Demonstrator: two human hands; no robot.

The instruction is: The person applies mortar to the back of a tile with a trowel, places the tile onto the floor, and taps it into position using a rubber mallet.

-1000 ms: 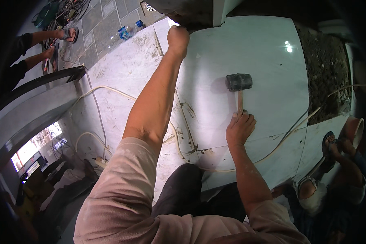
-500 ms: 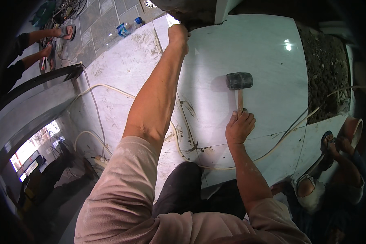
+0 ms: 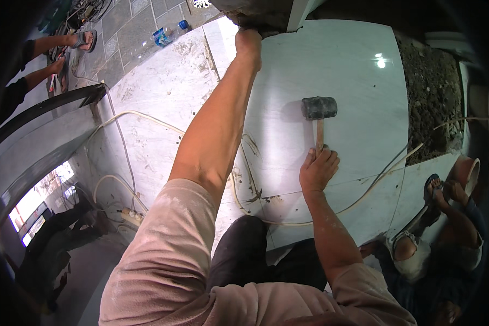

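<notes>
Right hand (image 3: 319, 167): wrapped around the wooden handle of one rubber mallet (image 3: 319, 109), black head over the middle of the glossy tile; cannot tell whether touching it or just above. Left hand (image 3: 248, 46): stretched to the far edge of that tile, fingers mostly hidden, so cannot tell whether wide, narrow or gripping something. From largest down: one big glossy white floor tile (image 3: 337, 70); beside it on the left, stained pale tiles (image 3: 152, 81), hard to count beneath forearm and dirt; on the right, one patch of bare soil (image 3: 434, 98). Two co-workers: one at upper left, down to two legs (image 3: 49, 46) and two sandals, cut off by the dark rim; one at lower right (image 3: 418, 266), knees bent, mostly lost in shadow. Near the latter, one round terracotta-coloured vessel (image 3: 470, 176), too partial to call bucket or pipe. Across the tiles, cream cable (image 3: 288, 224), passing out of sight behind the left forearm. Smallest, one clear plastic bottle (image 3: 163, 37), lying blue-capped on grey paving, its base faint.
</notes>
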